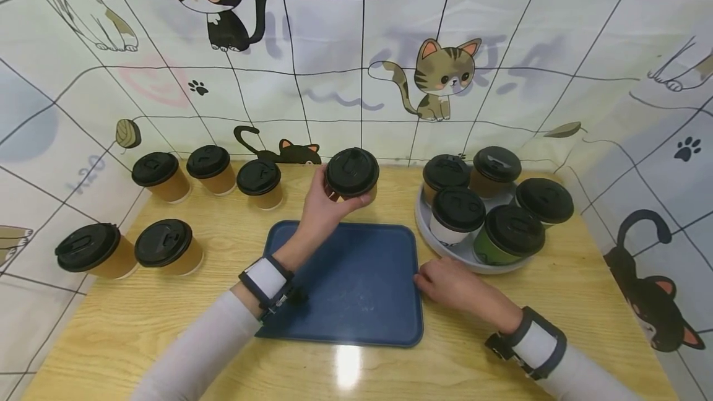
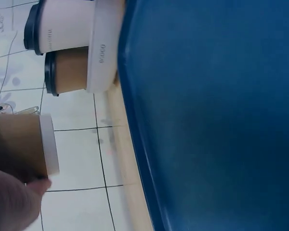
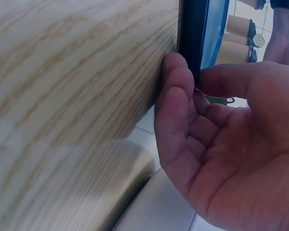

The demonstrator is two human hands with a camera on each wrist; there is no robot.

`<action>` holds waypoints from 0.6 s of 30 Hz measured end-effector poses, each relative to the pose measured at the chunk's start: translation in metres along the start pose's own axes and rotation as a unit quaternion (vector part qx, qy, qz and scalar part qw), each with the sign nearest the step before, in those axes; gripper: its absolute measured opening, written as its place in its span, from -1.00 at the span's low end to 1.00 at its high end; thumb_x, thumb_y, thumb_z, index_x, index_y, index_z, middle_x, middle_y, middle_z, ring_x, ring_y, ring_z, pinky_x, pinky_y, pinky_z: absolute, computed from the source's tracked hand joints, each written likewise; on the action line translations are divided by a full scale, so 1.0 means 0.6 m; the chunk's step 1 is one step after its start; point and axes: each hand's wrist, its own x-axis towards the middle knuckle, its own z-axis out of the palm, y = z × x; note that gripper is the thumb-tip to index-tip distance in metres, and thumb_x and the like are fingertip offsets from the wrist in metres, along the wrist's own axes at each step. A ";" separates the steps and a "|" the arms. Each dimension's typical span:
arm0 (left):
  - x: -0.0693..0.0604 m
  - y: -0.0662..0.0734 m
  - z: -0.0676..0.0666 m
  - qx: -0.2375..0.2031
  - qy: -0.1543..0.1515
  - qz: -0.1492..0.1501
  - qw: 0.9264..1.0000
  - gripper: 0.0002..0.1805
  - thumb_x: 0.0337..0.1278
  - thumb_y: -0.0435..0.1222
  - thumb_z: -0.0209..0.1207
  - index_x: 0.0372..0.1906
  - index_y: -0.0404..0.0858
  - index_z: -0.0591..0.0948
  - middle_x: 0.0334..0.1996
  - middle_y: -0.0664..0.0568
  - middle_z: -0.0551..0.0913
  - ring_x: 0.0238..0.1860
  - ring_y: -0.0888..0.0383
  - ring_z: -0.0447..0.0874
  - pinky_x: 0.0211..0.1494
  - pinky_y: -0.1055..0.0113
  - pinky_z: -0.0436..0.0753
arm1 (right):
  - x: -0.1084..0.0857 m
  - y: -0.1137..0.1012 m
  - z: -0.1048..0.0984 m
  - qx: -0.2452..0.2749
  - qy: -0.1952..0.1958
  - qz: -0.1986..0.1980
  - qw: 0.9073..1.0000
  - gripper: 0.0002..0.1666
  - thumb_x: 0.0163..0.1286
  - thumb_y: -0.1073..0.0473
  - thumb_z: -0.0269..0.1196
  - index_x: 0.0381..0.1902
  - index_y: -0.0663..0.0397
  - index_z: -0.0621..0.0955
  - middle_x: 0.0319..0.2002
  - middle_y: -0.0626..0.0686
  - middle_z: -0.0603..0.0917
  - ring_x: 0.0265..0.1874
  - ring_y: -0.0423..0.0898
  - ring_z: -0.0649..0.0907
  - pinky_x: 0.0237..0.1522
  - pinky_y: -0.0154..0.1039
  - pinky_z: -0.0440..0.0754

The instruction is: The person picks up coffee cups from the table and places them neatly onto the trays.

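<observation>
My left hand grips a brown paper coffee cup around its side. The cup's black lid faces up, above the far edge of a dark blue tray. In the left wrist view the pale bottom of the cup is off the surface. At the tray's right edge, my right hand has its fingers curled. The right wrist view shows the tray rim between its thumb and fingertips, which pinch it.
Several lidded brown cups stand on the wooden table at left. A round pale tray at right holds several cups, among them a white cup and a green cup. A cat-printed cloth hangs behind.
</observation>
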 end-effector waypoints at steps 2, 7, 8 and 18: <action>-0.005 0.000 -0.004 0.001 -0.033 -0.004 0.999 0.00 0.01 -0.28 0.56 0.52 -0.16 0.24 0.37 0.00 0.44 0.39 0.04 0.46 0.44 0.02 0.43 | 0.001 0.000 0.000 -0.001 0.001 -0.002 1.000 -0.51 0.55 0.20 0.20 -0.68 -0.06 0.48 -0.72 -0.13 0.37 -0.71 -0.20 0.38 -0.58 -0.27 0.33; -0.015 -0.002 -0.009 0.006 -0.113 -0.004 0.994 0.14 -0.02 -0.37 0.56 0.60 -0.07 0.10 0.44 -0.04 0.35 0.40 -0.04 0.44 0.41 -0.07 0.46 | 0.001 0.001 -0.001 0.002 -0.006 0.000 1.000 -0.51 0.55 0.20 0.20 -0.68 -0.06 0.49 -0.72 -0.12 0.37 -0.71 -0.20 0.38 -0.59 -0.28 0.32; -0.017 -0.002 -0.009 0.013 -0.125 0.000 0.992 0.16 -0.03 -0.37 0.56 0.61 -0.05 0.08 0.45 -0.05 0.35 0.41 -0.05 0.43 0.39 -0.09 0.48 | 0.001 0.001 -0.001 0.003 -0.008 0.001 1.000 -0.51 0.55 0.20 0.20 -0.67 -0.06 0.49 -0.71 -0.12 0.37 -0.71 -0.20 0.38 -0.59 -0.28 0.31; -0.022 -0.009 0.005 0.093 -0.202 0.039 0.974 0.19 -0.09 -0.28 0.60 0.59 -0.09 0.08 0.43 -0.01 0.41 0.39 0.06 0.45 0.37 -0.01 0.47 | 0.002 -0.001 -0.001 -0.003 -0.011 0.002 1.000 -0.53 0.55 0.20 0.21 -0.66 -0.06 0.50 -0.71 -0.12 0.37 -0.70 -0.19 0.38 -0.58 -0.27 0.31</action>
